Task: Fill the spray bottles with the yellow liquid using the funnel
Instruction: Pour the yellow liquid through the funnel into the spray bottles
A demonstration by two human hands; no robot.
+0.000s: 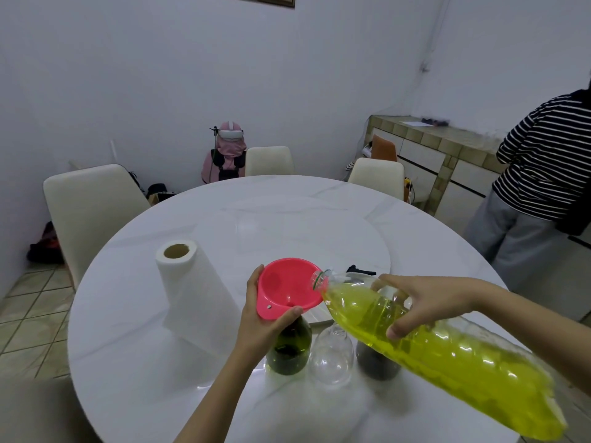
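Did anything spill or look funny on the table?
No spill shows on the white marble table. One odd thing: the pink plastic funnel sits tilted on the dark green bottle, steadied by the left hand, while the right hand tips the big yellow-liquid bottle.

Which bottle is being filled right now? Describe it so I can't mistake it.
On the round white table, three bottles stand in a row at the near edge. It is the leftmost, the dark green bottle, beside the clear bottle. It alone carries the pink funnel, steadied by the left hand.
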